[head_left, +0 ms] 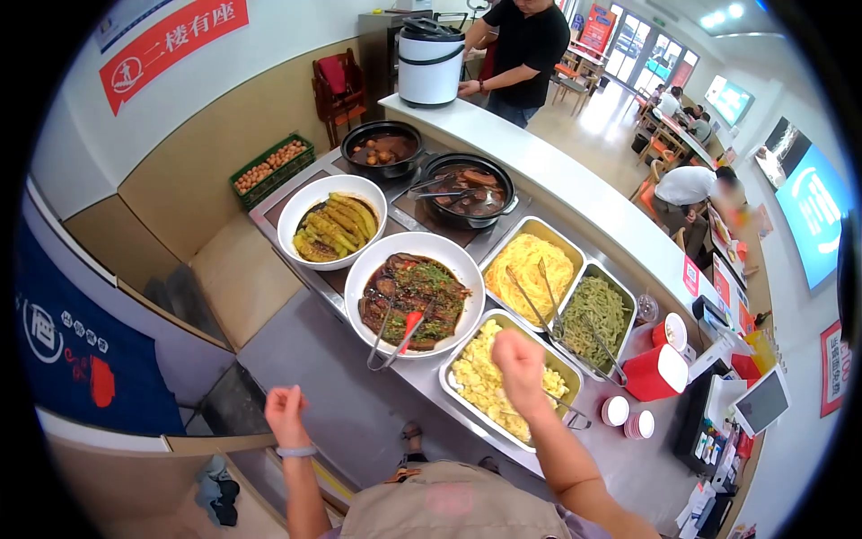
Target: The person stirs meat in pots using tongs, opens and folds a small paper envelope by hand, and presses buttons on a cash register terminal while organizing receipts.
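Note:
My right hand is closed in a fist above a metal tray of yellow scrambled egg; nothing shows in it. Off to the left, away from the counter's edge, my left hand has its fingers curled in, with no object visible in them and a pale band on the wrist. Tongs lie at the right end of the egg tray. Beside it stands a white bowl of dark sauced food with green garnish, where tongs with a red part rest.
Noodle trays hold yellow noodles and green strands, with tongs across them. Behind are a bowl of green peppers and two black pots. Paper cups stand right. A person in black is by a white container.

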### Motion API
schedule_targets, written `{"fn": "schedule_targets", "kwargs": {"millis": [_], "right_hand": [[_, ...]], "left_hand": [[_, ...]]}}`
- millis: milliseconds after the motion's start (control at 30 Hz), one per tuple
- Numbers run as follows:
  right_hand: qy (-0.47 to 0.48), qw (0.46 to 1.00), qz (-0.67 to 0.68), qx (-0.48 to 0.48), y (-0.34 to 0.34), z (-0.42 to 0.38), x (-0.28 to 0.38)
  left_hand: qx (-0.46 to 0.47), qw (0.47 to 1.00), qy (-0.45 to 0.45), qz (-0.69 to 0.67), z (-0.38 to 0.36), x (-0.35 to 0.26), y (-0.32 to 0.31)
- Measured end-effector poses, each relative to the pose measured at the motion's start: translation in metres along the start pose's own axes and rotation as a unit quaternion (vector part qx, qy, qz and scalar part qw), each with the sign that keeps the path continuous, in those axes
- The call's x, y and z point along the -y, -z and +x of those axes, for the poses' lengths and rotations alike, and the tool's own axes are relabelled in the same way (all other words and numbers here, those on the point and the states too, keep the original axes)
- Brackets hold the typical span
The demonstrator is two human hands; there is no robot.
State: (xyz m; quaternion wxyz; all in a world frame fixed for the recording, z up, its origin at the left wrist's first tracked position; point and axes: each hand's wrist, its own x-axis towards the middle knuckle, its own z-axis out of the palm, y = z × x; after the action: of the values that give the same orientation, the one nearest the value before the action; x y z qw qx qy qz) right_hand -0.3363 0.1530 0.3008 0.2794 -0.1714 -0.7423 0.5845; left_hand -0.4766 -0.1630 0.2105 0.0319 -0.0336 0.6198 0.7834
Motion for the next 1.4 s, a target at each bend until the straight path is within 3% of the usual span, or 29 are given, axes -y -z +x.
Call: {"fn": "schedule_targets", "kwargs": {"millis": [133,200,233,300,333,367,400,433,500,533,600,633,733,767,833,867,933,1033,1067,1100,1133,1200,1233,1300,1333,1400], "right_hand": [[0.198,0.97,0.091,-0.11,0.053,-0.015,0.118],[0.347,0.907,0.114,-0.207,0.082,-0.029,0.142],[0.386,0.848,0.354,-0.082,0.098,-0.041,0.152],[0.478,0.757,0.441,0.064,0.136,-0.061,0.173],[0.518,0.755,0.401,0.036,0.142,-0.071,0.189],[0.555,0.748,0.363,0.005,0.147,-0.08,0.204],[0.55,0.72,0.418,-0.068,0.142,-0.093,0.218],[0.546,0.721,0.421,-0.07,0.161,-0.101,0.217],[0.557,0.78,0.26,0.117,0.2,-0.117,0.215],[0.547,0.787,0.261,0.114,0.209,-0.129,0.21],[0.567,0.714,0.396,-0.111,0.208,-0.144,0.213],[0.584,0.696,0.399,-0.125,0.219,-0.151,0.208],[0.576,0.713,0.38,-0.125,0.255,-0.177,0.198],[0.573,0.718,0.375,-0.125,0.266,-0.185,0.196],[0.568,0.733,0.358,-0.107,0.287,-0.202,0.195],[0.564,0.741,0.349,-0.105,0.298,-0.211,0.196],[0.534,0.811,0.238,-0.001,0.338,-0.233,0.198],[0.454,0.877,0.059,0.149,0.383,-0.267,0.205],[0.452,0.88,0.048,0.138,0.372,-0.272,0.203],[0.508,0.851,0.126,-0.054,0.347,-0.272,0.193],[0.548,0.777,0.195,-0.24,0.333,-0.273,0.183],[0.53,0.792,0.142,-0.267,0.336,-0.293,0.162],[0.529,0.791,0.113,-0.286,0.34,-0.303,0.148],[0.435,0.861,-0.061,-0.258,0.357,-0.346,0.108],[0.34,0.882,-0.135,-0.298,0.356,-0.362,0.092],[0.094,0.904,-0.21,-0.36,0.354,-0.391,0.053]], "left_hand": [[0.033,0.972,-0.23,-0.029,-0.046,-0.112,-0.08],[0.042,0.927,-0.369,-0.059,-0.089,-0.166,-0.117],[0.088,0.877,-0.464,-0.084,-0.11,-0.185,-0.126],[0.137,0.775,-0.595,-0.163,-0.155,-0.208,-0.148],[0.142,0.727,-0.635,-0.218,-0.18,-0.214,-0.161],[0.129,0.7,-0.649,-0.27,-0.205,-0.218,-0.173],[0.119,0.67,-0.659,-0.321,-0.226,-0.221,-0.181],[0.12,0.672,-0.659,-0.316,-0.241,-0.221,-0.184],[0.22,0.647,-0.713,-0.158,-0.27,-0.22,-0.192],[0.222,0.655,-0.705,-0.156,-0.287,-0.216,-0.201],[0.029,0.674,-0.672,-0.306,-0.318,-0.206,-0.223],[0.029,0.682,-0.665,-0.305,-0.329,-0.201,-0.227],[-0.007,0.68,-0.687,-0.255,-0.356,-0.192,-0.244],[0.206,0.59,-0.677,-0.389,-0.361,-0.193,-0.262],[0.405,0.463,-0.606,-0.505,-0.378,-0.192,-0.287],[0.421,0.405,-0.583,-0.565,-0.388,-0.192,-0.296],[0.433,0.341,-0.543,-0.633,-0.406,-0.185,-0.301],[0.34,0.604,-0.565,-0.448,-0.421,-0.168,-0.26],[0.306,0.675,-0.56,-0.37,-0.423,-0.162,-0.248],[0.283,0.713,-0.557,-0.319,-0.429,-0.155,-0.257],[0.262,0.746,-0.553,-0.263,-0.434,-0.147,-0.265],[0.329,0.733,-0.566,-0.185,-0.435,-0.129,-0.283],[0.402,0.732,-0.528,-0.153,-0.431,-0.115,-0.277],[0.504,0.74,-0.432,-0.106,-0.427,-0.083,-0.277],[0.532,0.749,-0.387,-0.08,-0.429,-0.065,-0.284],[0.594,0.782,-0.186,-0.018,-0.433,-0.01,-0.286]]}}
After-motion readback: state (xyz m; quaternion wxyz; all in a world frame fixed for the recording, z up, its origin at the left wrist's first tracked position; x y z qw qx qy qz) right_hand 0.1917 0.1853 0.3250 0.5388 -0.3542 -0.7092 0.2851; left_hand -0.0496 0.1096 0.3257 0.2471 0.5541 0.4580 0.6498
